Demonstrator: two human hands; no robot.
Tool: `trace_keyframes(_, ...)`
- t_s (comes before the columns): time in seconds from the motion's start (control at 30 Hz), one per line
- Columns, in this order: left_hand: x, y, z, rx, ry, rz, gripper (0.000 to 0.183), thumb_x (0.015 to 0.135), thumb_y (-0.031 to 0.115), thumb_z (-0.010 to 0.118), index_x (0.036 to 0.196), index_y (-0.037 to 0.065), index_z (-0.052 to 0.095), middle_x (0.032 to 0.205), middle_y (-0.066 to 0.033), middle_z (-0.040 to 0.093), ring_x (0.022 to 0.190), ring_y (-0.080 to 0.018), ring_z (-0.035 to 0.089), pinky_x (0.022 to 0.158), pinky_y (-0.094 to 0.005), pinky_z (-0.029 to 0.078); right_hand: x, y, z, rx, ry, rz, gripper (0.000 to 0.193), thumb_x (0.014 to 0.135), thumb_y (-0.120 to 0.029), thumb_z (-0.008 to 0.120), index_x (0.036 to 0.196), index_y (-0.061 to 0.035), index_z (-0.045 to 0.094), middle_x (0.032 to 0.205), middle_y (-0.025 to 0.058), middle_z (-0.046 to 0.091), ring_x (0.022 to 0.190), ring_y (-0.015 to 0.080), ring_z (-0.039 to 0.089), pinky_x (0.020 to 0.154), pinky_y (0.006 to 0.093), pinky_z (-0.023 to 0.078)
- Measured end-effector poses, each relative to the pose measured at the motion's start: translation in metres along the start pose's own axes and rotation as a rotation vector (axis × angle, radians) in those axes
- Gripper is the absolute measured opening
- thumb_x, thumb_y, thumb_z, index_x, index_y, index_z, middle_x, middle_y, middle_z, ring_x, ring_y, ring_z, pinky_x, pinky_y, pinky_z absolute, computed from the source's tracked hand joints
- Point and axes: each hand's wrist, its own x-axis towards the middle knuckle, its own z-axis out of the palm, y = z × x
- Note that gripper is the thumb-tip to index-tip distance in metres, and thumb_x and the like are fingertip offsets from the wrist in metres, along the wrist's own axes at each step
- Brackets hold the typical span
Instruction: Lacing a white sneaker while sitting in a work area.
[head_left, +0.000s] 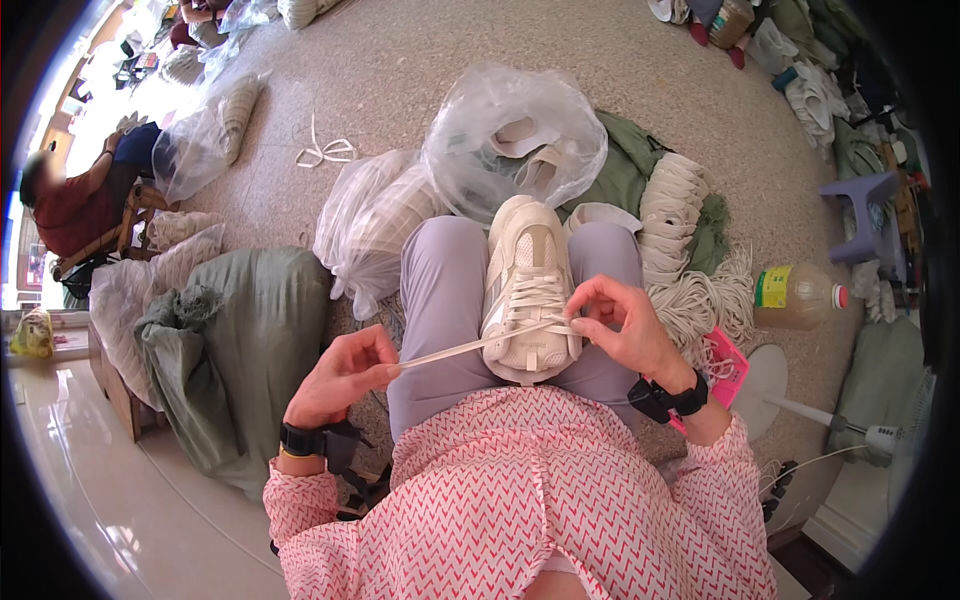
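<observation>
A cream sneaker point(527, 290) rests between my knees, its toe pointing away from me, with lacing criss-crossed over the tongue. Pinched in my left hand point(345, 372) is the end of a pale shoelace point(445, 353), stretched taut from the shoe's top eyelets out to the left. My right hand point(625, 325) is at the right side of the eyelets, thumb and forefinger closed on the lace close to the shoe. Both wrists wear dark bands.
Beyond my knees stand a clear plastic bag point(470, 130) with shoe parts and another wrapped bundle point(375, 225). On the right are stacked shoe pieces point(672, 205), bundled laces point(715, 300), a pink basket point(728, 370) and a jug point(798, 292). Green sacks point(255, 350) lie left; a person point(85, 205) sits farther off.
</observation>
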Motion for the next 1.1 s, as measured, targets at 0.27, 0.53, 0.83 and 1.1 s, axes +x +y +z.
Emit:
trace_keyframes(0.27,0.001,-0.011,0.002,0.094,0.038,-0.068,0.015,0.098,0.009,0.072,0.093,0.005,0.059,0.083,0.0058,0.054,0.076,-0.0027,0.047,0.067,-0.0226,0.039,-0.022,-0.011,-0.001,-0.499,0.082,-0.157,0.021,0.085,-0.001,0.076,0.105,-0.0034,0.069,0.079,0.0039,0.067,0.056,0.0102,0.056,0.055,0.0268,0.045)
trace_keyframes(0.53,0.005,-0.012,0.004,0.119,0.143,0.089,0.014,0.099,0.004,0.070,0.097,0.006,0.057,0.085,0.0048,0.054,0.081,-0.0035,0.049,0.071,-0.0227,0.041,-0.039,-0.007,0.006,-0.618,0.154,-0.194,0.016,0.088,-0.004,0.076,0.103,-0.0021,0.070,0.084,0.0076,0.069,0.059,0.0171,0.062,0.056,0.0301,0.049)
trace_keyframes(0.83,0.002,-0.015,0.001,0.245,0.189,0.103,0.013,0.099,0.005,0.071,0.095,0.004,0.058,0.085,0.0046,0.055,0.079,-0.0039,0.047,0.070,-0.0223,0.039,-0.041,-0.011,0.007,-0.506,0.160,-0.128,0.011,0.089,-0.006,0.078,0.096,0.0002,0.071,0.078,0.0066,0.068,0.059,0.0128,0.060,0.055,0.0278,0.047)
trace_keyframes(1.1,0.002,-0.002,0.002,0.611,0.205,0.237,0.013,0.093,0.001,0.073,0.090,0.000,0.060,0.079,-0.0004,0.060,0.074,-0.0057,0.052,0.065,-0.0251,0.044,-0.041,-0.014,0.008,-0.544,0.135,-0.161,0.015,0.087,-0.003,0.075,0.101,-0.0014,0.069,0.079,0.0056,0.065,0.056,0.0133,0.058,0.054,0.0278,0.046)
